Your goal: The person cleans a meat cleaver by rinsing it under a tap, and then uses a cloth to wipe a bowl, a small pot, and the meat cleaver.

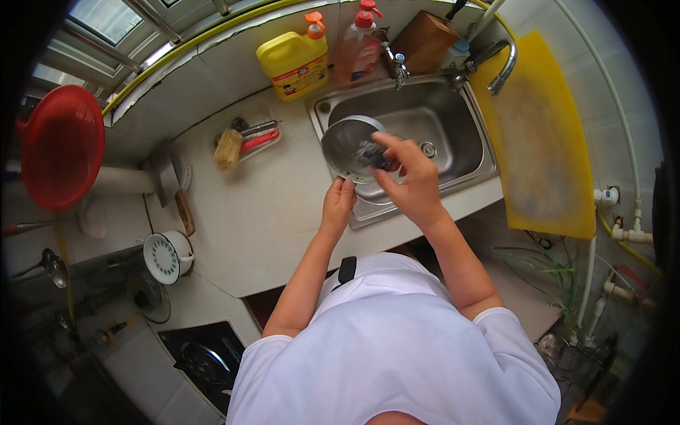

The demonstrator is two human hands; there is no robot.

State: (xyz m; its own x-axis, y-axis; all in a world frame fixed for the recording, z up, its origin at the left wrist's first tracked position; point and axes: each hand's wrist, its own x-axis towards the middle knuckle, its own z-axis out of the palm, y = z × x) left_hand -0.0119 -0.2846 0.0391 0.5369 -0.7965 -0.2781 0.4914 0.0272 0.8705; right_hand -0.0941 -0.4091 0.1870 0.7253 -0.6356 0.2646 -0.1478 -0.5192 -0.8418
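Note:
A round metal bowl (340, 141) tilts over the left side of the stainless steel sink (478, 164), its inside facing me. With fingers and thumb, my left hand (337, 207) grips its near rim. Small food scraps stick to the inside near that rim. Above the bowl's right part, my right hand (411, 175) holds a dark steel wool scrubber (371, 154), somewhat blurred, with the index finger stretched out over it. The bowl's right edge is partly hidden behind the scrubber and this hand.
Behind the sink stand a yellow detergent jug (295, 64), a red pump bottle (358, 48) and a wooden knife block (422, 42). A faucet (504, 69) arches beside a yellow board (547, 143). Left on the counter (265, 212) are brushes (247, 143), a cleaver (167, 178) and an enamel mug (164, 257).

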